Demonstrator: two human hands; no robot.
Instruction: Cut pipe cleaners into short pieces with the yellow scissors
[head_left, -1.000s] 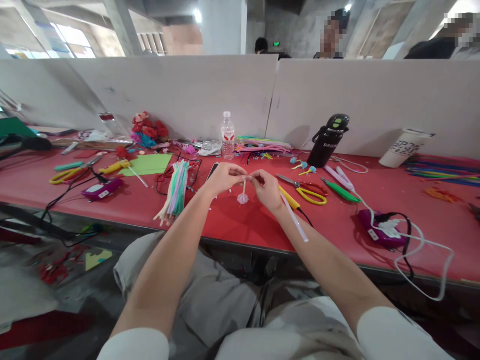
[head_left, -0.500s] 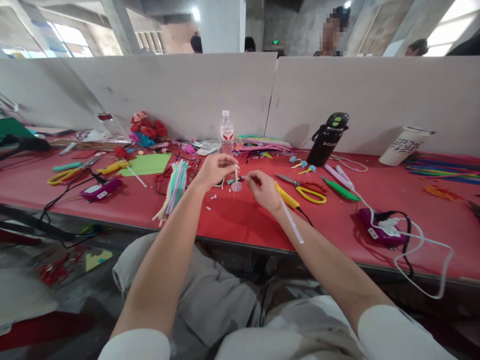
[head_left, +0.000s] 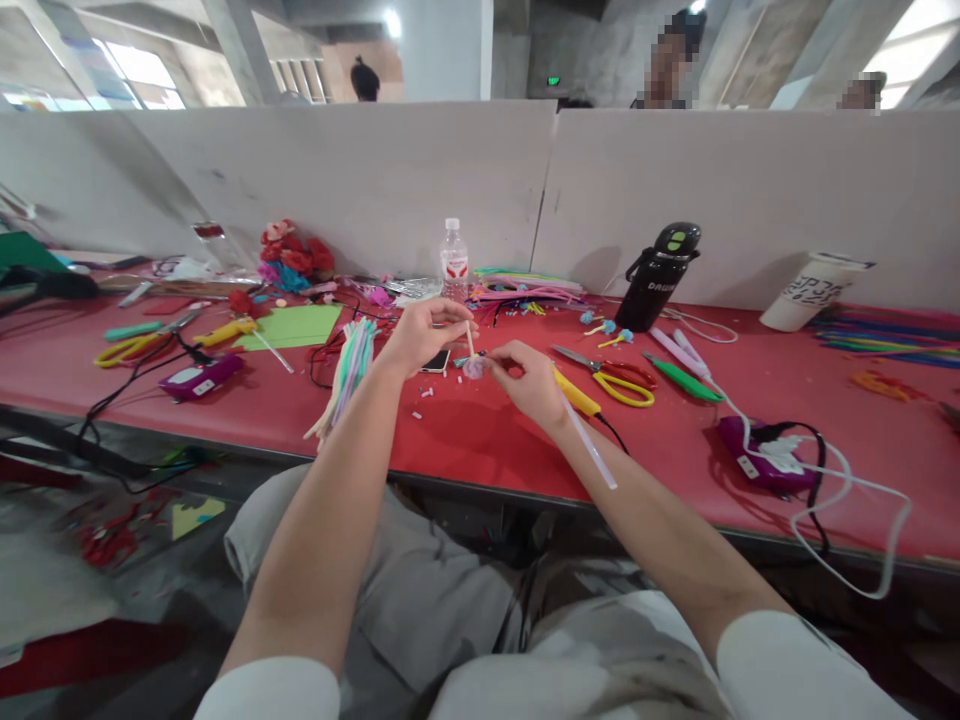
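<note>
My left hand pinches the upper end of a thin, pale stem, which stands nearly upright. At the stem's lower end is a small, pale lilac flower-like piece, close to the red tabletop. My right hand is closed, thumb and forefinger together at the right edge of that piece; whatever lies between those fingertips is too small to make out. A yellow glue gun lies partly behind my right hand. Across my right wrist appears a translucent glue stick.
Left of my hands lies a bundle of pastel pipe cleaners; a phone is beside my left hand. Scissors, a green pen-like tool and a purple power block lie rightward. Behind stand a water bottle and black flask.
My right fingertips have moved slightly left, up to the lilac piece. My left hand has shifted a little left and up, tilting the stem's top left and uncovering more of the phone.
</note>
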